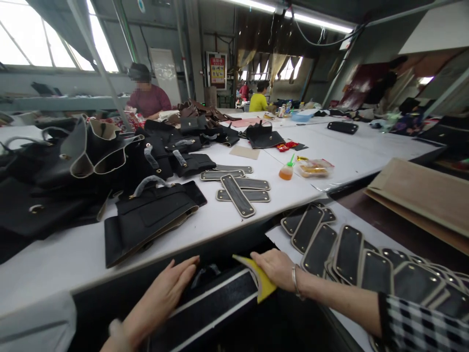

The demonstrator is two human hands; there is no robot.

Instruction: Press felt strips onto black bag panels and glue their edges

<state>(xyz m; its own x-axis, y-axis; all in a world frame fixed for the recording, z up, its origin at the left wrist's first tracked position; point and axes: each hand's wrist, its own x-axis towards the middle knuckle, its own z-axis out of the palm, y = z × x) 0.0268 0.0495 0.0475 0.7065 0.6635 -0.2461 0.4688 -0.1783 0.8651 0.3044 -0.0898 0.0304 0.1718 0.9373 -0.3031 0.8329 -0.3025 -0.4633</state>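
Observation:
A black bag point(216, 303) with two pale edge lines lies below the table's front edge, its handle partly seen between my hands. My right hand point(273, 269) grips a curved yellow piece point(264, 283) at the bag's right end. Over the bag's left side is my left hand point(172, 286), fingers stretched out and together, holding nothing that shows. The lower part of the bag runs into dark shadow.
Black handbags point(154, 215) crowd the white table point(205, 230) at left. Black strips point(238, 195) lie mid-table, near a glue bottle point(286, 171). Black panels point(348, 252) are piled at right, beside brown boards point(425, 195). People work farther back.

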